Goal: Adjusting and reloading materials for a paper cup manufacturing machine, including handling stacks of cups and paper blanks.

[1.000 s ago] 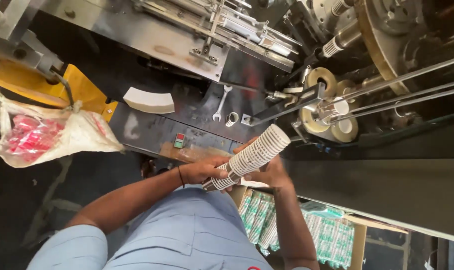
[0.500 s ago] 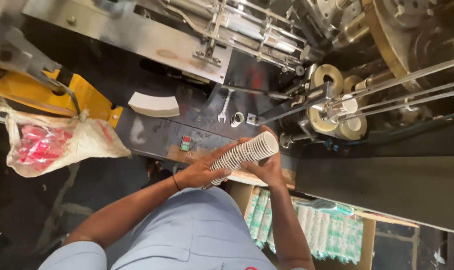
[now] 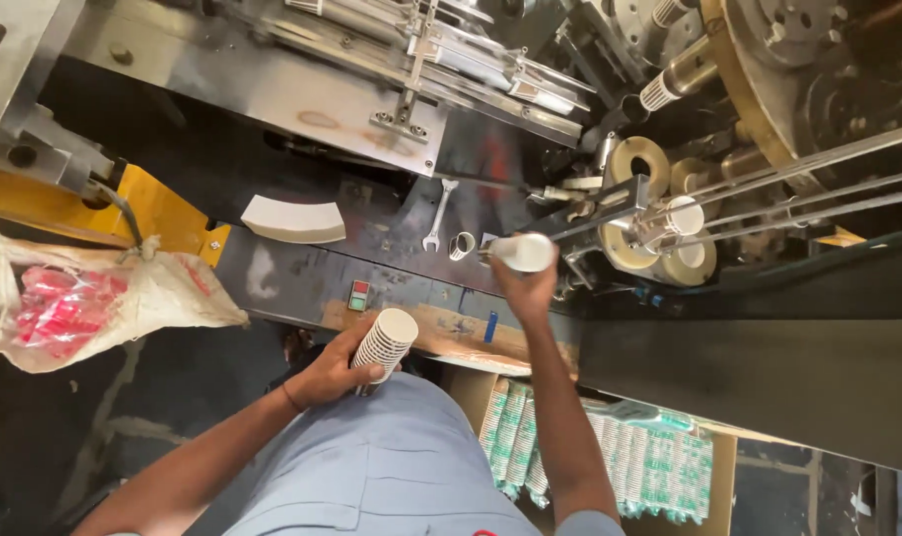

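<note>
head view: my left hand (image 3: pixel 327 372) grips a short stack of paper cups (image 3: pixel 382 342) against my shirt; my right hand (image 3: pixel 528 290) closes on one cup (image 3: pixel 522 252) at the machine's rails (image 3: pixel 768 189), more cups lying boxed (image 3: pixel 610 452) below

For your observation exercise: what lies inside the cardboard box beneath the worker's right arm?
The cardboard box holds stacked rows of green-patterned cups. The right arm covers some; the box's bottom is hidden.
</note>
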